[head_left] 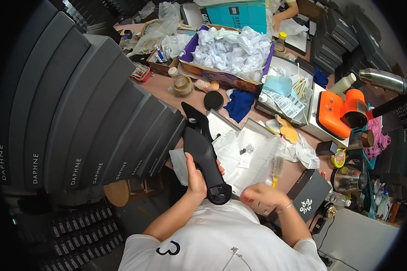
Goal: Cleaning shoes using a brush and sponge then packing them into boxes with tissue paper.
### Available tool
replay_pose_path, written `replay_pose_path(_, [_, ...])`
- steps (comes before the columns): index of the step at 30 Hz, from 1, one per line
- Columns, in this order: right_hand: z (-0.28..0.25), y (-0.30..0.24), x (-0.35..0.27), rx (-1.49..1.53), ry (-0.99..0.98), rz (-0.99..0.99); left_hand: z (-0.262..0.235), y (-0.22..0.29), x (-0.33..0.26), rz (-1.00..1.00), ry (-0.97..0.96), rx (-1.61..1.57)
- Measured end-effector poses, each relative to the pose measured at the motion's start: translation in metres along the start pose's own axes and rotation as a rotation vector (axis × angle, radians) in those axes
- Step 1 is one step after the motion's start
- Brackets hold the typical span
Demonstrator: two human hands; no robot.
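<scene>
White shirt (pixel 199 237) closest, dark grey box stack (pixel 95 113) on my left, black shoe (pixel 198 144) held out front.
Stack's piled high, presumably to save bench room; its outer end bends off into the dark lens rim. Open box (pixel 222 123) sits past the shoe, tissue (pixel 228 151) in it probably against scuffs. Shoe's sole-up, toe away, heel nearest me; left hand (pixel 195 176) wraps the middle, likely for balance with both ends free. Upper faces away, can't see it. Second black shoe (pixel 195 112) mostly hidden behind; can't tell what supports it. Right hand (pixel 267 198) blurred, fingers curled, right of the heel; can't tell if it's holding anything. Brush (pixel 277 167) just beyond, handle end seemingly hidden. Small packet (pixel 244 161) on tissue, contents unclear.
</scene>
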State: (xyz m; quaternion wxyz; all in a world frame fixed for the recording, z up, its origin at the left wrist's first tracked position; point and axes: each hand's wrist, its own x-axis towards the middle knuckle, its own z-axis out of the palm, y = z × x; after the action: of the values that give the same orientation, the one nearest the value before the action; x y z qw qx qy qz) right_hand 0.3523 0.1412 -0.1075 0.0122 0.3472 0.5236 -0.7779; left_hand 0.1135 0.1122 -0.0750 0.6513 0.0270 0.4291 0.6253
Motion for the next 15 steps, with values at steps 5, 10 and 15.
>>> replay_pose_path(5, [0.083, -0.012, 0.024, 1.158, 0.046, -0.354, 0.022, 0.001, -0.002, 0.028, -0.193, -0.19])
replay_pose_path(10, [0.059, -0.024, 0.003, 0.452, 0.513, -0.474, -0.017, 0.045, -0.012, 0.059, -0.517, 0.359])
replay_pose_path(15, [0.061, -0.039, -0.006, -0.322, 0.447, -0.678, -0.017, 0.0, -0.013, 0.034, 0.081, 0.04])
